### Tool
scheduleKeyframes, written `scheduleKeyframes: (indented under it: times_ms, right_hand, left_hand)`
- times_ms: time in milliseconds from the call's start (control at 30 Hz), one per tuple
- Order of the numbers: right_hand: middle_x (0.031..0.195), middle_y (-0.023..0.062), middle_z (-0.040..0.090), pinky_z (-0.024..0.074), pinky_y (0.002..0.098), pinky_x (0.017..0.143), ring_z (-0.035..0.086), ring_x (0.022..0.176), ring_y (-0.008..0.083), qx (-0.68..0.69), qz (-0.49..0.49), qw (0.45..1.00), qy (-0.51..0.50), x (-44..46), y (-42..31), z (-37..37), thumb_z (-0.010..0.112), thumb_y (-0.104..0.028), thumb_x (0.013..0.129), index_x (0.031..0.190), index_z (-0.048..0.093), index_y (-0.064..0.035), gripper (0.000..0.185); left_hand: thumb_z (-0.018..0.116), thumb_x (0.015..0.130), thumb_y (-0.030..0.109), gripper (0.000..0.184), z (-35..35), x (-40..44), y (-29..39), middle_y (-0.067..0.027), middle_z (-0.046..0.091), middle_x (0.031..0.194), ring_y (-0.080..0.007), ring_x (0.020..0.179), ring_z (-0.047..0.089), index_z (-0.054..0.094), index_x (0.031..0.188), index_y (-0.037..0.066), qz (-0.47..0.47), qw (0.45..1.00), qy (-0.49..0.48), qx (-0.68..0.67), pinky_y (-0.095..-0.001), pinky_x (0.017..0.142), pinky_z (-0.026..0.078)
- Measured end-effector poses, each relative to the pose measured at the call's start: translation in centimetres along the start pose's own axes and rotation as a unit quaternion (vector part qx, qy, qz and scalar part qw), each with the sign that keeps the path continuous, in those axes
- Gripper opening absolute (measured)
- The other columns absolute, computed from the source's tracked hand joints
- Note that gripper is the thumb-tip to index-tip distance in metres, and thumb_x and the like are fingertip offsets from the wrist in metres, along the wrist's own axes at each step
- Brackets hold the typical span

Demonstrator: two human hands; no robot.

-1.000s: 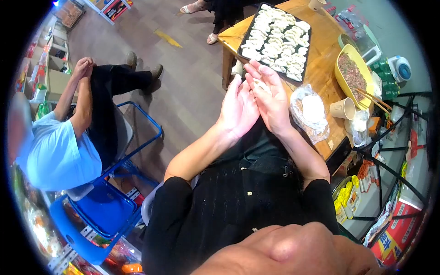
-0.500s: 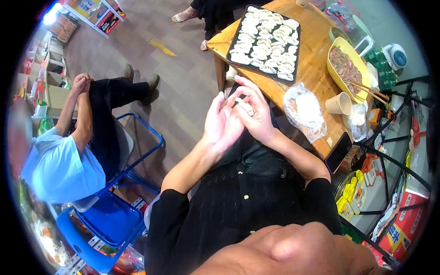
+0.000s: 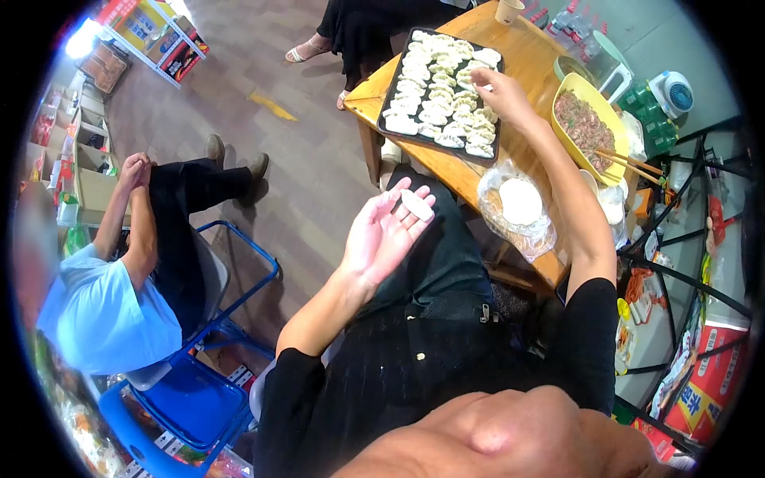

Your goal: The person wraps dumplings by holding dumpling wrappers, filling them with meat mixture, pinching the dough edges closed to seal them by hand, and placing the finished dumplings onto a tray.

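My left hand (image 3: 381, 239) is palm up over my lap, with a white folded dumpling (image 3: 417, 205) resting on its fingers. Stretched over the table, my right hand (image 3: 498, 94) is at the right side of the black tray (image 3: 496, 151), its fingers bent together among the dumplings. What those fingertips hold, if anything, is hidden. Rows of white dumplings (image 3: 438, 99) fill most of the tray. Nearer to me lies a round white piece of dough (image 3: 520, 201) in a clear plastic bag (image 3: 496, 219).
On the wooden table (image 3: 526, 56) are a yellow bowl (image 3: 564, 84) of minced filling with chopsticks (image 3: 629, 162) and a paper cup (image 3: 508, 11). A seated person in light blue (image 3: 111, 311) is at the left, beside a blue chair (image 3: 191, 398). Another person's legs (image 3: 358, 40) show beyond the table.
My hands, close together before, are now apart. The right one has moved forward and right to the tray. My left hand has turned palm up, with the dumpling now plainly in view.
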State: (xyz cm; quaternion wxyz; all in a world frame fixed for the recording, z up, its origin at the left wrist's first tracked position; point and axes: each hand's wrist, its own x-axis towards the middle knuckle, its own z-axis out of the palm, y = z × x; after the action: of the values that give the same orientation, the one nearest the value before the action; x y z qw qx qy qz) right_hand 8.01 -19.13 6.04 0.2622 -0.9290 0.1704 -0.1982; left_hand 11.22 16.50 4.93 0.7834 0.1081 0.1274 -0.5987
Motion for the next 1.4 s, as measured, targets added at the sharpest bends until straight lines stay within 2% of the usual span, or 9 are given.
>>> scheduleKeyframes:
  times_ms: [167, 200, 400, 700, 933, 1033, 1167, 1267, 1400]
  right_hand:
    - [0.097, 0.0146, 0.066, 0.0516, 0.0384, 0.079, 0.065, 0.092, 0.0308, -0.107, -0.102, 0.983, -0.105, 1.5, 1.8, 0.2, 0.06, -0.004, 0.085, 0.115, 0.057, -0.0069, 0.03]
    - [0.101, 0.014, 0.066, 0.0516, 0.0385, 0.08, 0.064, 0.094, 0.0307, -0.113, -0.112, 0.98, -0.119, 1.7, 1.8, 0.2, 0.06, -0.004, 0.084, 0.115, 0.058, -0.0078, 0.031]
    - [0.099, 0.0098, 0.065, 0.0519, 0.0382, 0.078, 0.062, 0.094, 0.0295, -0.169, -0.202, 0.96, -0.091, 1.9, 1.6, 0.4, 0.063, -0.008, 0.084, 0.117, 0.059, -0.0094, 0.033]
    - [0.092, 0.0083, 0.058, 0.0528, 0.0374, 0.072, 0.061, 0.091, 0.0271, -0.215, -0.248, 0.942, -0.07, 1.6, 1.0, 0.5, 0.064, -0.007, 0.081, 0.109, 0.06, -0.0076, 0.029]
    - [0.096, 0.0081, 0.061, 0.0531, 0.0362, 0.073, 0.062, 0.093, 0.0273, -0.235, -0.253, 0.935, -0.077, 2.2, 0.7, -0.3, 0.066, -0.008, 0.081, 0.112, 0.06, -0.0084, 0.031]
    - [0.093, 0.01, 0.061, 0.051, 0.0396, 0.077, 0.06, 0.093, 0.0304, -0.188, -0.226, 0.955, 0.033, 3.2, 1.7, -1.3, 0.061, -0.009, 0.084, 0.11, 0.059, -0.0084, 0.026]
    - [0.099, 0.0104, 0.064, 0.0516, 0.0379, 0.077, 0.062, 0.093, 0.0303, -0.217, -0.163, 0.96, 0.069, 5.4, 3.4, -2.6, 0.06, -0.01, 0.087, 0.113, 0.061, -0.0081, 0.025]
    - [0.098, 0.01, 0.064, 0.0518, 0.041, 0.079, 0.062, 0.097, 0.0293, -0.23, -0.129, 0.963, 0.06, 6.7, 3.9, -2.1, 0.057, -0.013, 0.088, 0.111, 0.061, -0.0095, 0.023]
    - [0.1, 0.0107, 0.065, 0.0515, 0.0421, 0.081, 0.062, 0.099, 0.0302, -0.235, -0.15, 0.959, 0.044, 8.4, 4.8, -0.4, 0.054, -0.014, 0.089, 0.11, 0.062, -0.0095, 0.023]
  left_hand:
    - [0.046, 0.094, 0.014, 0.048, -0.1, 0.4, 0.2, -0.0274, 0.045, 0.137, -0.0379, 0.128, 0.046, 0.036, 0.139, 0.0, -0.006, 1.0, 0.0, -0.003, -0.0485, 0.111, 0.036]
    - [0.046, 0.095, 0.013, 0.047, -0.1, 0.6, 0.3, -0.0274, 0.046, 0.137, -0.0377, 0.128, 0.046, 0.037, 0.139, 0.0, -0.007, 1.0, 0.003, -0.001, -0.0483, 0.111, 0.036]
    - [0.044, 0.095, 0.013, 0.047, -0.8, 1.3, 0.3, -0.0277, 0.045, 0.137, -0.0378, 0.127, 0.047, 0.037, 0.138, -0.004, -0.018, 1.0, 0.01, -0.004, -0.0483, 0.111, 0.036]
    - [0.046, 0.094, 0.012, 0.047, -1.3, 1.8, 0.7, -0.028, 0.046, 0.136, -0.0384, 0.125, 0.049, 0.038, 0.137, -0.004, -0.025, 0.999, 0.018, -0.017, -0.048, 0.11, 0.038]
    - [0.046, 0.096, 0.014, 0.048, -1.3, 1.9, 1.0, -0.0279, 0.044, 0.139, -0.0373, 0.126, 0.048, 0.036, 0.139, -0.003, -0.026, 1.0, 0.014, -0.006, -0.047, 0.11, 0.039]
    - [0.046, 0.096, 0.014, 0.048, -1.4, 2.0, 1.1, -0.028, 0.044, 0.139, -0.0374, 0.126, 0.048, 0.035, 0.139, -0.003, -0.028, 1.0, 0.01, -0.008, -0.047, 0.11, 0.038]
    - [0.044, 0.095, 0.013, 0.047, -1.3, 2.0, 1.1, -0.0281, 0.045, 0.137, -0.0383, 0.125, 0.048, 0.037, 0.138, -0.004, -0.031, 0.999, 0.009, -0.012, -0.0481, 0.11, 0.038]
    - [0.045, 0.095, 0.013, 0.047, -1.3, 2.0, 0.9, -0.0278, 0.045, 0.137, -0.0379, 0.125, 0.049, 0.037, 0.138, -0.004, -0.033, 0.999, 0.014, -0.005, -0.0477, 0.11, 0.039]
    - [0.045, 0.095, 0.013, 0.047, -1.2, 2.0, 0.8, -0.0275, 0.046, 0.137, -0.0378, 0.124, 0.049, 0.037, 0.138, -0.004, -0.03, 0.999, 0.014, 0.005, -0.0475, 0.109, 0.039]
